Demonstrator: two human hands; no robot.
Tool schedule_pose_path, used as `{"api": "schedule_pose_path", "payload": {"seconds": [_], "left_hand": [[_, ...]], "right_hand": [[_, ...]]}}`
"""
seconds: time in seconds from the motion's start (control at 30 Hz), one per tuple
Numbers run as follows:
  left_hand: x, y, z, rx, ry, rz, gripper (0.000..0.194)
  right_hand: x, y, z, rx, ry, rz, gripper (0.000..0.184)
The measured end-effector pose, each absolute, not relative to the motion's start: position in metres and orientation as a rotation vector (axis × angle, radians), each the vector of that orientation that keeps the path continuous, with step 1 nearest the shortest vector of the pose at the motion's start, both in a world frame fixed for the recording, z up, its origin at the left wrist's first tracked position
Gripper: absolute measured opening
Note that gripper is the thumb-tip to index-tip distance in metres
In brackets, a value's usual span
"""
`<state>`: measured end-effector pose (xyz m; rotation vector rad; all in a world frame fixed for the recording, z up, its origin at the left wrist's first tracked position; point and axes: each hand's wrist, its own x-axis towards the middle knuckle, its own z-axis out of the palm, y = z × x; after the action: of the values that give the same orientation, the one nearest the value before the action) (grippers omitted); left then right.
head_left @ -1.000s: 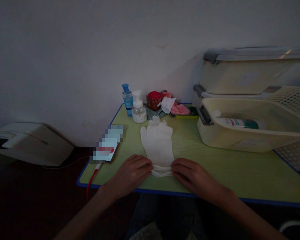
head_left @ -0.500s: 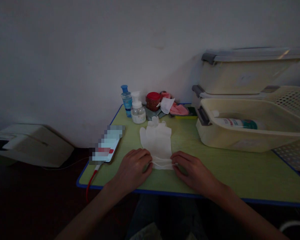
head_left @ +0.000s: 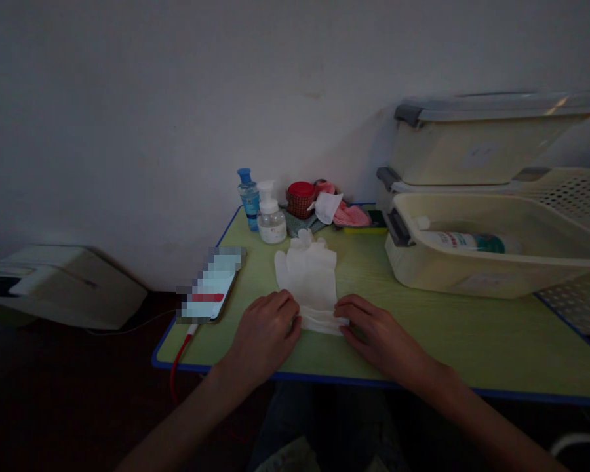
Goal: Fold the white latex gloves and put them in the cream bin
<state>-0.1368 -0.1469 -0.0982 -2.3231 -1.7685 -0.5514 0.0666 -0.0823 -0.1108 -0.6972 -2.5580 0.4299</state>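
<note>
White, thin gloves lie flat on the green table, fingers pointing away from me, with the cuff end folded into a band near me. My left hand pinches the left end of that folded cuff between thumb and fingers. At the opposite end, my right hand has its thumb and fingers closed around the cuff's right edge. Whether it is one glove or a stacked pair I cannot tell for sure.
A phone on a red cable lies left. Behind stand a blue bottle, a pump bottle, a red-lidded container and pink cloth. At right, a cream bin holds a white-and-green bottle.
Both hands stay at the cuff with only slight finger movement. The folded band now looks a little more creased, its right end tilted slightly downward. The gloves have not otherwise moved.
</note>
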Motion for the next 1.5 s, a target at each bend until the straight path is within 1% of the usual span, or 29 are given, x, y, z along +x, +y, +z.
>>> {"api": "schedule_pose_path", "payload": {"seconds": [0.2,0.37,0.6,0.7,0.87,1.0,1.1,1.2,1.33,1.5], "left_hand": [[-0.131,-0.153,-0.088,-2.291,-1.818,-0.434,0.011],[-0.127,-0.157,-0.081,-2.281,-1.904,-0.300,0.017],[-0.118,-0.156,-0.075,-2.229,-2.049,-0.117,0.020],[-0.118,-0.155,-0.074,-2.282,-2.085,-0.139,0.021],[-0.120,-0.154,-0.073,-2.365,-2.106,-0.301,0.021],[-0.122,-0.154,-0.075,-2.421,-2.114,-0.416,0.025],[-0.123,-0.155,-0.076,-2.466,-2.104,-0.460,0.026],[-0.123,-0.158,-0.075,-2.505,-2.103,-0.464,0.026],[-0.125,-0.159,-0.073,-2.514,-2.102,-0.423,0.026],[-0.130,-0.158,-0.072,-2.519,-2.085,-0.399,0.024]], "right_hand": [[0.066,-0.083,-0.110,-0.689,-2.558,0.476,0.022],[0.066,-0.085,-0.109,-0.687,-2.550,0.475,0.021],[0.065,-0.089,-0.107,-0.638,-2.571,0.397,0.018],[0.065,-0.090,-0.103,-0.624,-2.591,0.370,0.019],[0.064,-0.092,-0.097,-0.625,-2.630,0.365,0.025],[0.063,-0.094,-0.094,-0.633,-2.688,0.350,0.037],[0.063,-0.096,-0.094,-0.619,-2.740,0.276,0.047],[0.063,-0.097,-0.095,-0.598,-2.809,0.195,0.052],[0.063,-0.098,-0.097,-0.601,-2.836,0.165,0.051],[0.062,-0.096,-0.092,-0.680,-2.761,0.285,0.036]]}}
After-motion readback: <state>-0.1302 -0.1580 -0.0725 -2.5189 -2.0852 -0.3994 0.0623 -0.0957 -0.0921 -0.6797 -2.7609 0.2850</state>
